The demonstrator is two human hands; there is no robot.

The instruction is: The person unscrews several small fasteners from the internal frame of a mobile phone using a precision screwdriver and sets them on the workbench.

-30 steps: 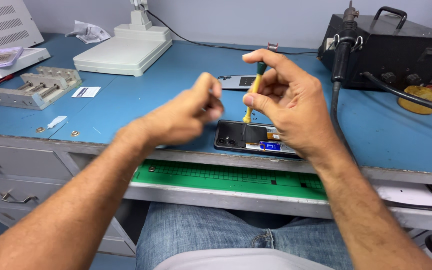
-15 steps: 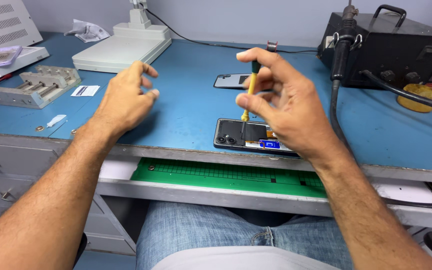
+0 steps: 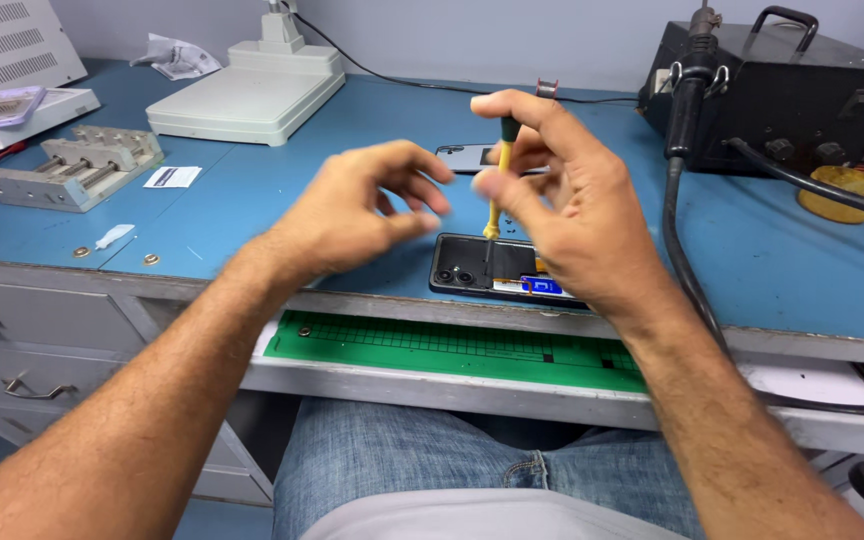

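My right hand (image 3: 572,215) pinches a slim yellow-shafted screwdriver with a dark green cap (image 3: 497,180) between thumb and fingertips. The tool stands nearly upright, tip down on the black opened smartphone with its back cover off (image 3: 497,270). The phone lies flat just inside the near edge of the blue workbench top (image 3: 252,200), its long axis along that edge and its camera end toward my left. It sits directly under my right hand, so that hand is the nearer one. My left hand (image 3: 352,215) hovers just left of the tool, fingers loosely curled and apart, holding nothing; it is motion-blurred.

Surroundings: a grey phone back panel (image 3: 457,157) lies beyond the screwdriver. A black box-shaped hot-air station (image 3: 792,90) is at the far right corner, a white flat-based stand (image 3: 247,95) at the far edge and a grey metal clamp jig (image 3: 72,165) toward the left edge. A green gridded cutting mat (image 3: 452,350) rests on the pulled-out shelf below the near edge.
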